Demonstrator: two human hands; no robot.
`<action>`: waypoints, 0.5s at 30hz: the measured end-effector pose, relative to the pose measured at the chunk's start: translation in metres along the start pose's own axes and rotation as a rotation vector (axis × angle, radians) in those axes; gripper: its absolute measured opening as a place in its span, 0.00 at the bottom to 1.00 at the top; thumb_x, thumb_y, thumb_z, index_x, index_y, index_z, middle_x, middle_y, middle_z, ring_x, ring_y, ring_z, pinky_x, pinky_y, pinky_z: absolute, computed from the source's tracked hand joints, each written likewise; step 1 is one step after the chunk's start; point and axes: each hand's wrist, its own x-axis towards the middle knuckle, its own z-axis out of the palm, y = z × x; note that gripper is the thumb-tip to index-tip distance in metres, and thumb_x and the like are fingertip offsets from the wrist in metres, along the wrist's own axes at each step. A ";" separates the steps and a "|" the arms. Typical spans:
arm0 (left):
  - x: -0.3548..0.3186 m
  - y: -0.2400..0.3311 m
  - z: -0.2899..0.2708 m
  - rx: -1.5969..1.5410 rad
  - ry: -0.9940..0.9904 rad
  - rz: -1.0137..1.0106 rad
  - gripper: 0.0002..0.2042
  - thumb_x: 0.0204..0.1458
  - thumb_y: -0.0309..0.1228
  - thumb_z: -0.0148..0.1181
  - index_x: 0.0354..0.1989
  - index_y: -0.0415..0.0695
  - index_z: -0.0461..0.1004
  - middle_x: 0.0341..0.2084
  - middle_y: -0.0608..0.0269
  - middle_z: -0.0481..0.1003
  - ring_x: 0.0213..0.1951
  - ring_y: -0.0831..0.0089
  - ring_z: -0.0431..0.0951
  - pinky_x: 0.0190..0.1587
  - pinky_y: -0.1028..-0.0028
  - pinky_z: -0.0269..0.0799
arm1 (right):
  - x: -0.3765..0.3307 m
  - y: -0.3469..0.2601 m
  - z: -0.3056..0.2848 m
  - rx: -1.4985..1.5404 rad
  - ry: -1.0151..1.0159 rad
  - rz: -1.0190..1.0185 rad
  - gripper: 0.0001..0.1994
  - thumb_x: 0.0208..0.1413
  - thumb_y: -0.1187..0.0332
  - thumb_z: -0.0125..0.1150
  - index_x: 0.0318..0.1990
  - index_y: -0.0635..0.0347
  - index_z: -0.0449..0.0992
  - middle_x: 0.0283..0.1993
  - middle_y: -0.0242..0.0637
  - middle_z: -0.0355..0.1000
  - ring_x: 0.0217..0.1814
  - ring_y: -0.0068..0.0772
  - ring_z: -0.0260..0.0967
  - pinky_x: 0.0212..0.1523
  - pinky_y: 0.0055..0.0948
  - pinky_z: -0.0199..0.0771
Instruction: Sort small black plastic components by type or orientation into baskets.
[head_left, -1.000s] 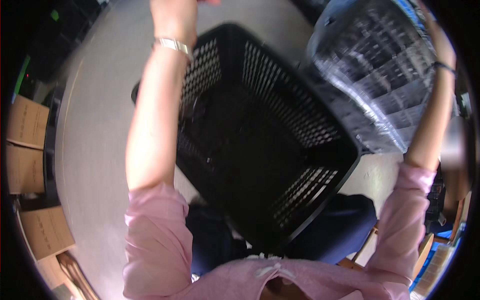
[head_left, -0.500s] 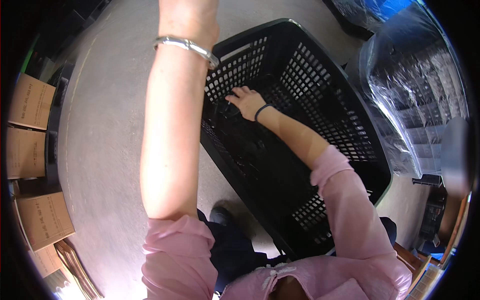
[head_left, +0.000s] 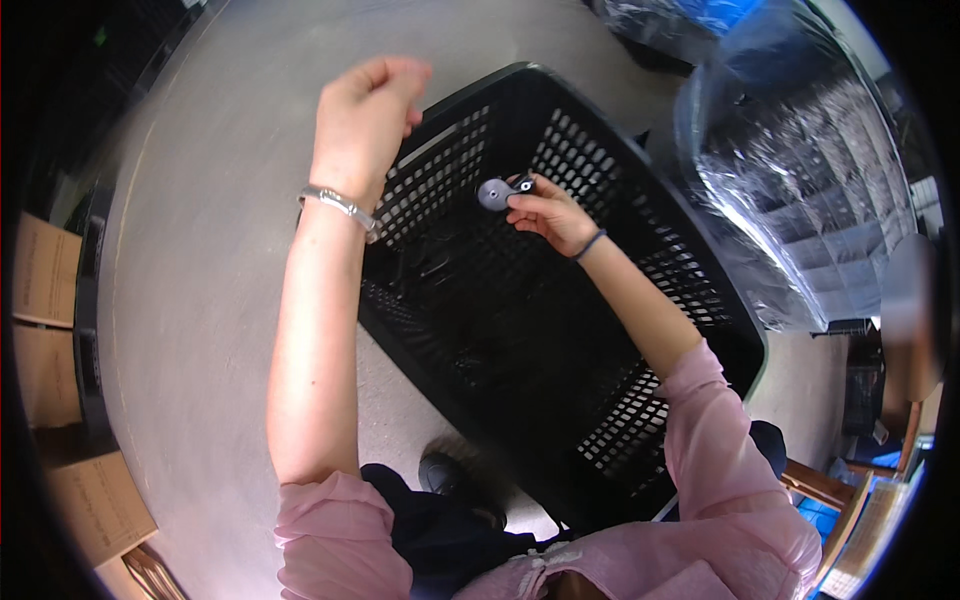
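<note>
A large black plastic basket with slotted walls stands on the floor in front of me. Inside its upper part, my right hand pinches a small caster, with a round grey wheel and a black part beside it. Several small dark pieces lie low in the basket, too dim to name. My left hand is raised by the basket's far left corner, over the floor. Its fingers are curled together and slightly blurred, and whatever may be in them is hidden. A silver bracelet circles that wrist.
Brown cardboard boxes line the left side beside black crates. On the right stands a stack wrapped in clear plastic film. A wooden frame is at the lower right, and my dark shoe is next to the basket.
My right hand has risen from the basket's bottom and now shows the caster. My left hand has drawn back from the upper edge into view. The basket sits slightly further left in view.
</note>
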 end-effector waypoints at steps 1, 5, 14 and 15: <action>-0.001 -0.003 0.009 -0.012 -0.018 0.019 0.09 0.46 0.30 0.52 0.33 0.39 0.73 0.24 0.66 0.73 0.22 0.82 0.68 0.30 0.82 0.64 | -0.016 -0.021 -0.005 0.033 -0.039 -0.060 0.15 0.46 0.69 0.59 0.42 0.56 0.66 0.34 0.29 0.68 0.33 0.22 0.68 0.34 0.20 0.68; -0.014 -0.005 0.038 0.024 -0.359 -0.181 0.11 0.50 0.33 0.51 0.36 0.39 0.71 0.23 0.66 0.71 0.20 0.82 0.69 0.23 0.84 0.66 | -0.060 -0.077 -0.002 0.029 -0.059 -0.219 0.11 0.49 0.71 0.56 0.41 0.58 0.66 0.33 0.32 0.69 0.32 0.23 0.70 0.34 0.20 0.71; -0.045 0.044 0.088 -0.109 -0.555 -0.040 0.14 0.46 0.30 0.57 0.40 0.38 0.66 0.21 0.66 0.70 0.21 0.81 0.70 0.22 0.82 0.67 | -0.119 -0.133 -0.006 -0.185 -0.037 -0.372 0.12 0.54 0.63 0.50 0.41 0.59 0.65 0.29 0.30 0.68 0.24 0.17 0.66 0.29 0.16 0.69; -0.047 0.046 0.091 -0.110 -0.523 0.036 0.14 0.47 0.27 0.55 0.42 0.38 0.66 0.24 0.65 0.70 0.23 0.80 0.71 0.24 0.82 0.68 | -0.126 -0.139 -0.006 -0.095 -0.116 -0.372 0.12 0.55 0.63 0.48 0.44 0.58 0.65 0.27 0.29 0.68 0.24 0.17 0.66 0.27 0.16 0.68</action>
